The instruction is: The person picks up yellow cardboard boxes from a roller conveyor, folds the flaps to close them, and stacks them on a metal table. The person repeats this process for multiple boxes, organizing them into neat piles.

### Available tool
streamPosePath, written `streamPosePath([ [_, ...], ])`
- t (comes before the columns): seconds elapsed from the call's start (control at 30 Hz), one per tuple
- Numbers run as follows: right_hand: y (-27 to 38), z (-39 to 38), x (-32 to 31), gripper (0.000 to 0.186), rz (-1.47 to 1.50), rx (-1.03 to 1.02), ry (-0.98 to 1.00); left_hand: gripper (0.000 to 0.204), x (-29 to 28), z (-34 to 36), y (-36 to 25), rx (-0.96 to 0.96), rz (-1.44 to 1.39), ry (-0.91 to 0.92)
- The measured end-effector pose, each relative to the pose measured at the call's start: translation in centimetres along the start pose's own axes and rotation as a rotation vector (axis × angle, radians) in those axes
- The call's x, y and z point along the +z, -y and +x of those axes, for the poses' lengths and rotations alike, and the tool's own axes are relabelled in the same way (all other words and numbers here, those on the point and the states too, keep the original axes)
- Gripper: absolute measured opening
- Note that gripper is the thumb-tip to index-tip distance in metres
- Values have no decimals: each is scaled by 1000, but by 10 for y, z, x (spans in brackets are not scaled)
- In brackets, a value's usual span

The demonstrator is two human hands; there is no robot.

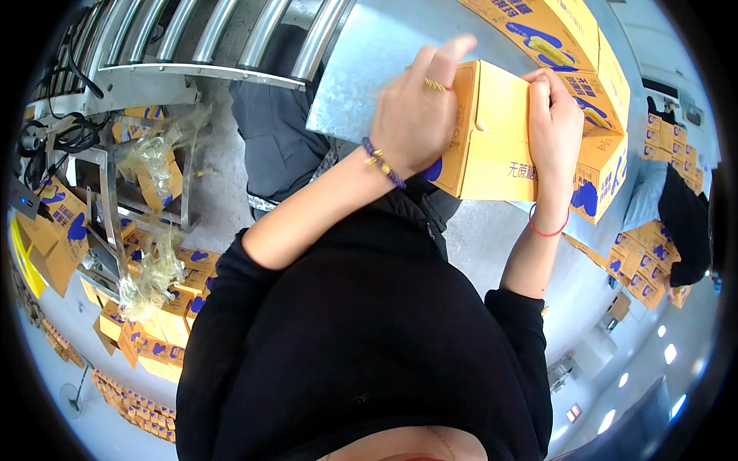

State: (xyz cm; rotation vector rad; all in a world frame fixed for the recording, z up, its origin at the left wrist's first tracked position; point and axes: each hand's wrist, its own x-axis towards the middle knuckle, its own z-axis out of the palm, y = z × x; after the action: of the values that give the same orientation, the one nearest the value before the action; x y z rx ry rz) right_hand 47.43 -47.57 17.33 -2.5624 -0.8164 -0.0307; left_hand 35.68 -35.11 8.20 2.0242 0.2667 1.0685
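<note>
The right hand (555, 115) bends firmly round the right side of the box (496, 131), seemingly steadying it at the table (361, 84), while the blurred left hand (415, 115) half-curls against its left, grip unclear

Packing workshop, a roller conveyor (218, 31) is standing beside a metal worktable (350, 84), rows of yellow cartons (134, 403) are lining the lower left, further carton stacks (666, 140) are standing at right, bright lights (670, 353) are shining

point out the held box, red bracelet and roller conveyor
Held box (498, 142): head view, on the face toward the camera.
Red bracelet (549, 234): head view, on the band's lower curve.
Roller conveyor (217, 31): head view, on one metal roller.
</note>
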Motion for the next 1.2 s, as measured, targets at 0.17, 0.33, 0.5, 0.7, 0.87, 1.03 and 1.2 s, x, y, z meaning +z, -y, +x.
streamPosePath([
  [0.17, -13, -19, -15, 23, -17, 57, -185, 36, 2, -26, 29, -60, 351, 267],
  [0.33, -75, -4, -32, 21, -178, 6, -597, 31, -44, -21, -50, -729, -443, 930],
  [0.5, -38, -17, -14, 10, -407, -83, -632, 27, -26, -19, -49, -1039, -1045, 647],
  [0.7, -5, -100, -29, 37, -313, -87, -529, 22, -44, 3, -48, -432, -243, 262],
  [0.87, 7, -89, -20, 32, -153, -206, -622, 91, -36, 38, -97, 489, 195, 636],
  [1.03, -64, -51, -68, 32, -250, -111, -558, 112, -26, 45, -99, 451, 465, 767],
  [1.2, -203, -44, -89, 52, -805, 642, -573, 109, -37, 9, -91, 616, 400, 631],
])
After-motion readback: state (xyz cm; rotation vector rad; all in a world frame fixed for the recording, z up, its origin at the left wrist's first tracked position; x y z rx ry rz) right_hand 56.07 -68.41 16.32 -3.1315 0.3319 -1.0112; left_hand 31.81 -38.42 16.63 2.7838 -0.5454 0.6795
